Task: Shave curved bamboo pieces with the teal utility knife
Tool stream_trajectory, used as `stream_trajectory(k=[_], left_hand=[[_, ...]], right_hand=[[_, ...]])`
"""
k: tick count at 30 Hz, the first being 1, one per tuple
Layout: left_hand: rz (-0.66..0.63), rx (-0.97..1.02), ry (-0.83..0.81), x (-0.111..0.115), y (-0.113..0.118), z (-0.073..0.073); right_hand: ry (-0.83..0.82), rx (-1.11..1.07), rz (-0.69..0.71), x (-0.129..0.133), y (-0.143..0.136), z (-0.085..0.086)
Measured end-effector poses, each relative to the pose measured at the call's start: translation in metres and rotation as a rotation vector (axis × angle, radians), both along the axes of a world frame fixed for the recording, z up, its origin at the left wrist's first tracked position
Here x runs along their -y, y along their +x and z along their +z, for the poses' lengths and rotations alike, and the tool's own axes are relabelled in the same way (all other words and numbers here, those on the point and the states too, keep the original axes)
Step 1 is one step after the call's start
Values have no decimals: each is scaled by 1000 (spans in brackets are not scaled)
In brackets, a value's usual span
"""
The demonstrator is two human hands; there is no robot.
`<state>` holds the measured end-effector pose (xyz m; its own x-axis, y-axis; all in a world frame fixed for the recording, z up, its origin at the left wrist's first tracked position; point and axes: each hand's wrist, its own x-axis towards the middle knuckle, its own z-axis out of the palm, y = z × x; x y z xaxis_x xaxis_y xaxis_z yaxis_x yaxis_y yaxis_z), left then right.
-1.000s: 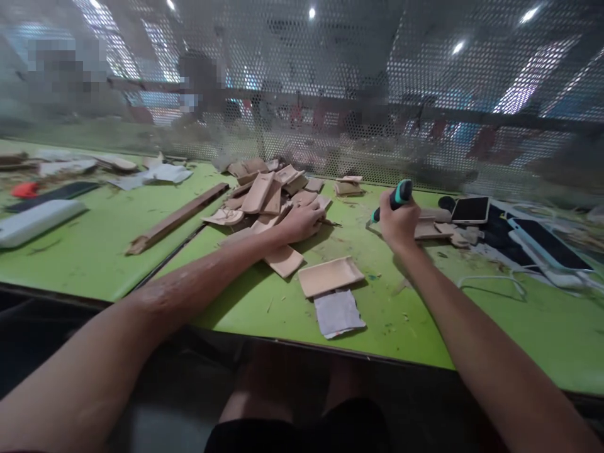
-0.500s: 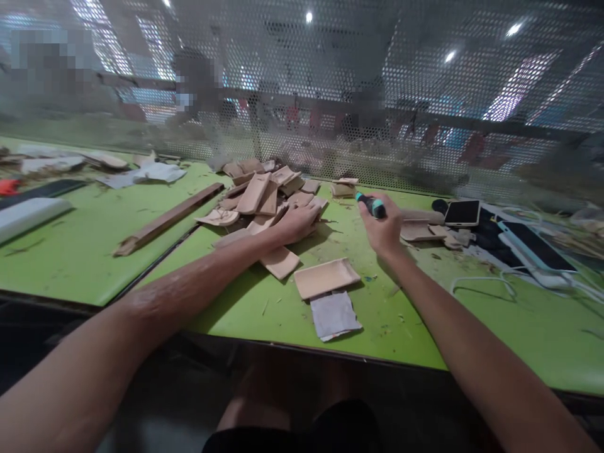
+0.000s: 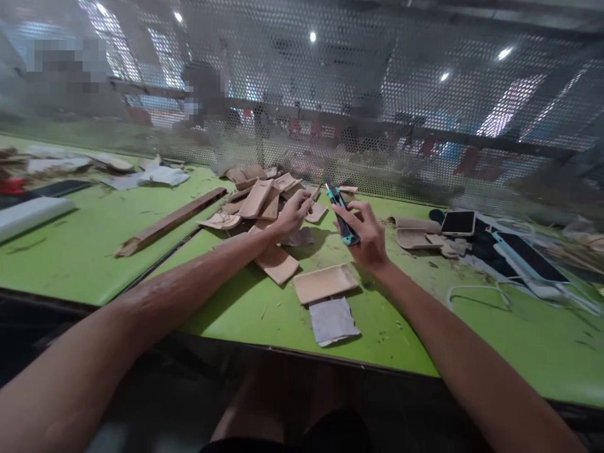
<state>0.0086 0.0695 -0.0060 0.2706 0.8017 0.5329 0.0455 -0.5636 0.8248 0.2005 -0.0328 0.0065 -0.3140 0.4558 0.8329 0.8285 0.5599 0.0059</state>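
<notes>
My right hand [image 3: 368,236] is closed around a black and teal utility knife [image 3: 343,217], its tip pointing up and away from me. To its left, my left hand [image 3: 293,217] hovers by a heap of curved, pale brown wooden pieces [image 3: 257,198], fingers curled inward. Whether a small piece sits between those fingers I cannot make out. Just beyond the fingertips lies a flat wooden piece [image 3: 317,212]. Nearer to me, a shallow trough-shaped piece [image 3: 325,283] rests above a square of grey-white paper [image 3: 333,321]. Another slat [image 3: 277,264] lies below my left wrist.
A long wooden strip [image 3: 172,221] lies on the green table [image 3: 160,277] at left, near a white block [image 3: 35,217]. Two phones [image 3: 458,223], white cables [image 3: 476,289] and more wooden pieces [image 3: 418,236] are at right. A perforated metal screen [image 3: 302,138] stands behind.
My left hand has risen off the heap, its fingers curling. My right hand has come left toward it, turning the knife so its tip points up and away.
</notes>
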Motion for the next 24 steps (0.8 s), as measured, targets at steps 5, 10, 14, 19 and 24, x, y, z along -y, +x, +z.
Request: stream_trajectory(k=[5,10,14,19,24], left_hand=[[-70,58,-262,14,2,11],[-87,6,-307,14,-1,15],[10,-185,-122,13,-7,11],[220,-676,257,12,-16,-1],[214,-898,483,14,-22,-3]], right_hand=[[-48,86,17,-4,3,-4],[-73,89,1,-8,7,-8],[-92,60,-111,-9,14,-9],[-91,-45,-234,-14,26,-9],[-118,-33,-247,-17,28,-11]])
